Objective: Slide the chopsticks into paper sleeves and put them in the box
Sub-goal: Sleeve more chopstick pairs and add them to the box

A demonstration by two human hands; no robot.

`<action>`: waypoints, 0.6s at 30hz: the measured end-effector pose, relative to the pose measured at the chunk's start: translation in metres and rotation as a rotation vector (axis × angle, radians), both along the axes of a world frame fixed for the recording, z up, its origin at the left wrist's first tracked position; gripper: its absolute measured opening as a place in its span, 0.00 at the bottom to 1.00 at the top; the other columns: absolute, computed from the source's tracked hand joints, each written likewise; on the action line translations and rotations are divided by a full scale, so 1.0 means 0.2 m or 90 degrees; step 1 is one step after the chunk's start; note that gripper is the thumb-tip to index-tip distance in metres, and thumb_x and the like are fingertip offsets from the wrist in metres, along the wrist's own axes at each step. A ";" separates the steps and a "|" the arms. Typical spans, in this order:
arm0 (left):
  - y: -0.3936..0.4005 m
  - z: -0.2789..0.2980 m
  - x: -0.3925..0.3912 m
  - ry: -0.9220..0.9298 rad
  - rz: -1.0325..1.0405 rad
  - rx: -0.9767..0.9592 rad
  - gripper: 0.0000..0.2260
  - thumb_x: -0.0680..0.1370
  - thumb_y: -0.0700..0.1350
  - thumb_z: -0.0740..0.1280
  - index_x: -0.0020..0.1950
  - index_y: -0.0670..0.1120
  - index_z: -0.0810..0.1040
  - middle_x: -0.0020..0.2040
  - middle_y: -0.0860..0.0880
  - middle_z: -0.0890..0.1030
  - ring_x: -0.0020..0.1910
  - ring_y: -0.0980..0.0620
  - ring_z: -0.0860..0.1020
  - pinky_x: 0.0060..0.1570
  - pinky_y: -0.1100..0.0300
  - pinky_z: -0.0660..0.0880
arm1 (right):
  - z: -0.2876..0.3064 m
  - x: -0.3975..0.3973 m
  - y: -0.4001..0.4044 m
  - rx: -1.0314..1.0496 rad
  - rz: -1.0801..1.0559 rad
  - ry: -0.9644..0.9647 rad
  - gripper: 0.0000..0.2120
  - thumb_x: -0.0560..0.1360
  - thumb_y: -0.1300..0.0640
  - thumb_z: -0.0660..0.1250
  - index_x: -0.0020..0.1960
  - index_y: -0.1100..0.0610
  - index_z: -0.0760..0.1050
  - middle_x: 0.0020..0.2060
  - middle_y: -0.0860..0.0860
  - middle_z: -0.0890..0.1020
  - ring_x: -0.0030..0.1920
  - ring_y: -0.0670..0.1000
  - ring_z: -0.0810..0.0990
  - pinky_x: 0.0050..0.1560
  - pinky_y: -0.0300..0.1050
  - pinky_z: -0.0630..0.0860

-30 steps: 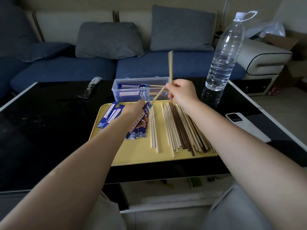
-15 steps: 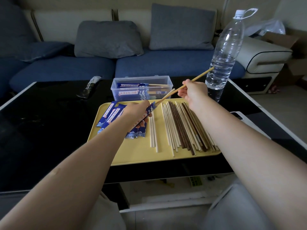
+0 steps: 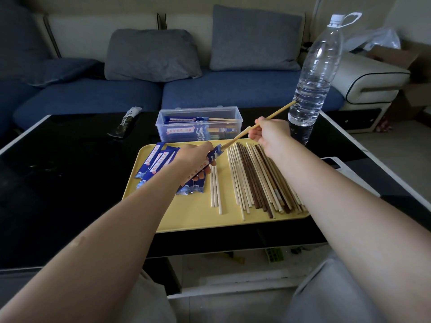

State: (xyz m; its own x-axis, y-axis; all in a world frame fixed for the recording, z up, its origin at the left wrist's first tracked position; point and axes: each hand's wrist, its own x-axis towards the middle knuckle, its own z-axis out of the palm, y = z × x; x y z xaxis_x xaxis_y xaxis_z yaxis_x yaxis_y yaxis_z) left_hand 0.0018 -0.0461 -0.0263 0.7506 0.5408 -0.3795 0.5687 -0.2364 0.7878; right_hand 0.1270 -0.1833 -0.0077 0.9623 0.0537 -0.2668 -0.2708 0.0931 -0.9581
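Observation:
My left hand [image 3: 194,157] grips a blue paper sleeve [image 3: 213,156] above the yellow tray [image 3: 186,217]. My right hand [image 3: 271,135] pinches a pale chopstick pair [image 3: 277,113]; its near tip sits in the sleeve's open mouth and its far end points up-right toward the bottle. Loose pale and dark chopsticks [image 3: 258,180] lie in a row on the tray's right half. A few pale ones [image 3: 215,190] lie mid-tray. Spare blue sleeves [image 3: 155,163] lie at the tray's left. The clear plastic box [image 3: 199,123] behind the tray holds several sleeved chopsticks.
A tall water bottle [image 3: 314,73] stands on the black table [image 3: 58,183] right behind my right hand. A white phone [image 3: 347,166] lies at the table's right edge, a dark wrapped item [image 3: 127,121] at the back left. A sofa with grey cushions lies beyond.
My right hand swung the chopsticks from upright down to a slant aligned with the sleeve, and the tip entered the sleeve's mouth. My left hand stayed holding the sleeve.

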 end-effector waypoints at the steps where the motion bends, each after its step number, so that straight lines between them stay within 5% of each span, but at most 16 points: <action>1: 0.00 0.00 0.00 -0.009 -0.008 -0.006 0.19 0.81 0.56 0.60 0.46 0.44 0.81 0.31 0.48 0.80 0.26 0.53 0.75 0.29 0.63 0.73 | 0.00 -0.01 0.01 -0.001 0.019 0.005 0.07 0.81 0.59 0.66 0.55 0.64 0.77 0.37 0.56 0.82 0.34 0.50 0.83 0.49 0.47 0.84; 18: 0.01 0.01 -0.01 -0.028 -0.095 -0.085 0.18 0.83 0.54 0.58 0.45 0.44 0.81 0.31 0.48 0.80 0.27 0.52 0.74 0.29 0.62 0.72 | -0.04 -0.02 -0.04 0.113 0.198 0.074 0.08 0.78 0.58 0.71 0.53 0.63 0.80 0.39 0.54 0.80 0.39 0.48 0.79 0.36 0.39 0.79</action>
State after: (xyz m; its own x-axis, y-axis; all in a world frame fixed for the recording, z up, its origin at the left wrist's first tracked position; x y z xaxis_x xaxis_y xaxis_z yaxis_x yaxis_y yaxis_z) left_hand 0.0002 -0.0442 -0.0250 0.8361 0.3697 -0.4053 0.4995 -0.2077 0.8410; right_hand 0.1227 -0.1905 -0.0159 0.8562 0.3942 -0.3339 -0.4186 0.1504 -0.8957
